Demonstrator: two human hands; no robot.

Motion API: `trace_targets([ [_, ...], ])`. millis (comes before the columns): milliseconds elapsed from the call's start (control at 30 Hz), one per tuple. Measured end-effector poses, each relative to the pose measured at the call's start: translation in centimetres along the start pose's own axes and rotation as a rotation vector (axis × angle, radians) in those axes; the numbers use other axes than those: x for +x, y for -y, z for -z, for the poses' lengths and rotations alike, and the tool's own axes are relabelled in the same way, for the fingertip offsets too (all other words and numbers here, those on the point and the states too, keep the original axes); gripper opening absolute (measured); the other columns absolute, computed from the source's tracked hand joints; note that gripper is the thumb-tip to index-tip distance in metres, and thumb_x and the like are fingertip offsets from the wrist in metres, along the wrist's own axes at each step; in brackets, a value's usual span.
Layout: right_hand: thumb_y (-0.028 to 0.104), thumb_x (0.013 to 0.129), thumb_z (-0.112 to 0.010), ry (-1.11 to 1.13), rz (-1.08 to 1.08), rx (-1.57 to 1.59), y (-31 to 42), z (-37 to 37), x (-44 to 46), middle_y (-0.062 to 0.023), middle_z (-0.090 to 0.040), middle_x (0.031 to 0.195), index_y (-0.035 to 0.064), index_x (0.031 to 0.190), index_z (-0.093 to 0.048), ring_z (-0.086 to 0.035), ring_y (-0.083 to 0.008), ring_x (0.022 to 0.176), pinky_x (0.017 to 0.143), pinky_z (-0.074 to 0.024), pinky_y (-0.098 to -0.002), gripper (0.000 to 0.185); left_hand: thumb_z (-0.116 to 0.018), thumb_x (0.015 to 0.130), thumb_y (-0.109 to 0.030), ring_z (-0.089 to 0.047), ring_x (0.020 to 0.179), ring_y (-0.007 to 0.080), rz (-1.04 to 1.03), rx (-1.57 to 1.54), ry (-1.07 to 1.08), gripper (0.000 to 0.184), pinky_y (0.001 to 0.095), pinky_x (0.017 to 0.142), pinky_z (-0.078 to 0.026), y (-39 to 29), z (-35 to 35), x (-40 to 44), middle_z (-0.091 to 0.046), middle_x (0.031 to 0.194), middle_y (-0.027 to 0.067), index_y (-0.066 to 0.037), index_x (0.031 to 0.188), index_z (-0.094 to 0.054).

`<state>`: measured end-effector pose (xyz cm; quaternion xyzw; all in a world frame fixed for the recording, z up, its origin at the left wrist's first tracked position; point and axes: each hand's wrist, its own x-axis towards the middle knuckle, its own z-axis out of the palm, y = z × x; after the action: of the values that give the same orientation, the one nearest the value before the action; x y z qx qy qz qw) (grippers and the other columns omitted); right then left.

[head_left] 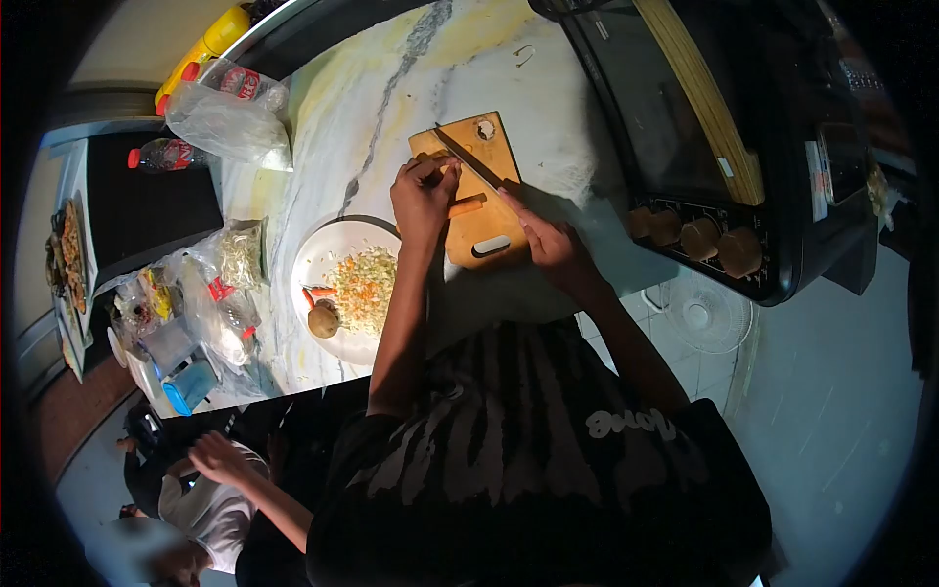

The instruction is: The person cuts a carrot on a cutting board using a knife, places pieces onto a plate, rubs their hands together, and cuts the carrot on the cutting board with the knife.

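My right hand (pixel 556 248) grips a knife (pixel 477 166), its blade slanting up and left across a wooden cutting board (pixel 504 147). At the board's left side my left hand (pixel 423 196) is closed, fingertips pinched together near the blade; what they hold is too small to make out. A carrot piece (pixel 468 206) lies on the board between my hands. Left of my left forearm sits a white plate (pixel 305 256) with a heap of finely chopped pale and orange vegetables (pixel 364 289). A round brown vegetable (pixel 323 320) and thin orange-red pieces (pixel 318 293) rest on it too.
Plastic bags (pixel 235 122) and bottles (pixel 168 155) crowd the marble counter's left side. A blue container (pixel 190 387) stands near its edge. On the right is a black oven (pixel 685 117) with knobs. Another person (pixel 220 489) is at lower left.
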<state>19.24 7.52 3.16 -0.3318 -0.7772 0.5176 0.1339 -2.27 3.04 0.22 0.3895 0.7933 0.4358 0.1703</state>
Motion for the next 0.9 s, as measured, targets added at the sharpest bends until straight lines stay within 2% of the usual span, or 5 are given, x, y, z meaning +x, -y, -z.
trace_targets([
  [167, 0.005, 0.098, -0.045, -0.115, 0.127, -0.2, -2.6, -1.5, -0.4, -0.0176, -0.064, 0.119, 0.0177, 0.15, -0.049, -0.062, -0.0329, 0.061, 0.06, -0.0497, -0.0417, 0.053, -0.08, 0.081, -0.015, -0.061, 0.068, 0.0239, 0.102, -0.018, 0.037, 0.016, 0.0354, 0.067, -0.05, 0.3, -0.1, 0.1, -0.066, 0.075, 0.0113, -0.007, 0.095, -0.079],
  [300, 0.004, 0.097, -0.046, -0.118, 0.088, -0.422, -3.4, -1.9, -0.6, -0.0174, -0.065, 0.117, 0.0169, 0.149, -0.051, -0.055, -0.0293, 0.054, 0.055, -0.0472, -0.0397, 0.053, -0.08, 0.081, -0.017, -0.06, 0.068, 0.0244, 0.084, -0.011, 0.038, 0.017, 0.0359, 0.068, -0.05, 0.4, -0.2, 0.1, -0.066, 0.076, 0.0117, -0.007, 0.095, -0.078],
  [433, 0.002, 0.097, -0.045, -0.221, 0.205, -0.242, -3.1, -2.6, 0.1, -0.0173, -0.064, 0.124, 0.0149, 0.148, -0.05, -0.066, -0.0342, 0.072, 0.065, -0.0532, -0.0404, 0.053, -0.08, 0.081, -0.015, -0.058, 0.067, 0.0219, 0.061, -0.004, 0.04, 0.017, 0.0344, 0.067, -0.048, 0.2, 0.0, 0.1, -0.064, 0.073, 0.0096, -0.006, 0.095, -0.078],
  [500, 0.001, 0.097, -0.044, -0.265, 0.235, -0.119, -2.5, -2.3, 0.2, -0.0161, -0.064, 0.128, 0.0144, 0.148, -0.049, -0.069, -0.0359, 0.079, 0.069, -0.0551, -0.0406, 0.054, -0.08, 0.084, -0.016, -0.048, 0.061, 0.011, 0.081, -0.035, 0.049, 0.021, 0.0286, 0.059, -0.042, 0.4, 0.0, 0.2, -0.059, 0.071, 0.0052, -0.002, 0.099, -0.077],
  [900, 0.008, 0.104, -0.035, -0.044, 0.044, 0.043, -1.3, -1.0, -0.3, -0.0095, -0.05, 0.15, 0.0133, 0.15, -0.045, -0.055, -0.0296, 0.131, 0.105, -0.0475, -0.0377, 0.047, -0.08, 0.082, -0.009, -0.049, 0.057, 0.0118, 0.171, -0.112, 0.07, 0.016, 0.0285, 0.057, -0.042, 0.0, 0.1, 0.3, -0.061, 0.072, 0.0063, -0.002, 0.095, -0.077],
])
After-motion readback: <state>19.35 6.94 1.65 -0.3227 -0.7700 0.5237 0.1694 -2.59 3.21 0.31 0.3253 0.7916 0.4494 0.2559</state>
